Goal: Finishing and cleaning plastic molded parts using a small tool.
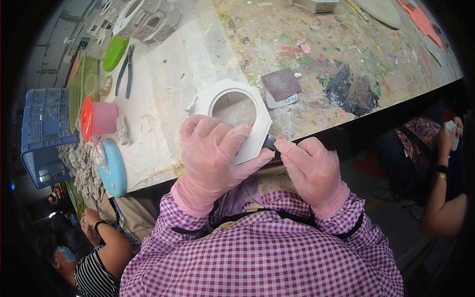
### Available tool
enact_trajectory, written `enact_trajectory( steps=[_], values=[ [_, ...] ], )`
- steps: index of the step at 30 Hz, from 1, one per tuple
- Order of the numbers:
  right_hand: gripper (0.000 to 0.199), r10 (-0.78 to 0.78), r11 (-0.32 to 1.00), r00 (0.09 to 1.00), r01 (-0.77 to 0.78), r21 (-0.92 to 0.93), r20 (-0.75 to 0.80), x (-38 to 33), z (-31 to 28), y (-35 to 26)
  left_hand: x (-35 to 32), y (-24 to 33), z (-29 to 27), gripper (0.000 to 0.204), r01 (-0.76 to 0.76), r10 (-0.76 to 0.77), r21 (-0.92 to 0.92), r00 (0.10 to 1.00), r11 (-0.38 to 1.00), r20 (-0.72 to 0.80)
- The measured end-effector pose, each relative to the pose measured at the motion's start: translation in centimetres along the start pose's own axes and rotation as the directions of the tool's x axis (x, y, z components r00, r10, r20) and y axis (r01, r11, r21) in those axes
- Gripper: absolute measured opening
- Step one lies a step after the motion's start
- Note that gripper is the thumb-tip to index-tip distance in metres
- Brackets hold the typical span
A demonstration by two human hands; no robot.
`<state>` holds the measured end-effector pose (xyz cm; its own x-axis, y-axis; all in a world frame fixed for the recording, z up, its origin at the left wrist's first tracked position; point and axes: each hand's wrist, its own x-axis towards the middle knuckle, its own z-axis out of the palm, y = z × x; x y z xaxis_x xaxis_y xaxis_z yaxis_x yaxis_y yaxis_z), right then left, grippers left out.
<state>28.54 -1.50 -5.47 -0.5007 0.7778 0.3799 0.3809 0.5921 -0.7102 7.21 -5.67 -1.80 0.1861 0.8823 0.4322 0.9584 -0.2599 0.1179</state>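
A white eight-sided piece with a round opening is tilted up near the table's front edge. My gloved left hand grips its lower left side, thumb across the front by the opening and fingers around the edge. At the piece's lower right edge, my gloved right hand is closed in a pinch on a small dark flat tool. The fingers hide most of that tool, so its kind does not show. Just beyond the piece lies a dark brown square of sandpaper, overlapping a white card.
Pliers, a green dish and a pink tub lie left. Beside them are a blue basket, a blue oval object and many small grey pieces. White frames stand far left. People sit on both sides.
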Motion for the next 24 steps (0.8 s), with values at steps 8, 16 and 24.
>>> enact_trajectory(
  steps=[8,16,24],
  values=[
    [0.029,-0.054,0.994,0.998,0.057,-0.094,0.028,0.43,0.06,-0.19,-0.01,-0.03,0.10,0.055,-0.009,0.009,0.011,1.000,1.000,-0.011],
    [0.029,-0.026,0.999,1.000,0.026,-0.043,0.009,0.38,0.07,-0.23,0.01,-0.02,0.06,0.054,-0.004,0.004,0.010,1.000,1.000,-0.010],
    [0.028,-0.040,0.997,0.999,0.039,-0.061,-0.006,0.69,0.23,-0.09,-0.01,-0.05,0.10,0.055,-0.001,0.001,0.000,1.000,1.000,-0.004]
  ],
)
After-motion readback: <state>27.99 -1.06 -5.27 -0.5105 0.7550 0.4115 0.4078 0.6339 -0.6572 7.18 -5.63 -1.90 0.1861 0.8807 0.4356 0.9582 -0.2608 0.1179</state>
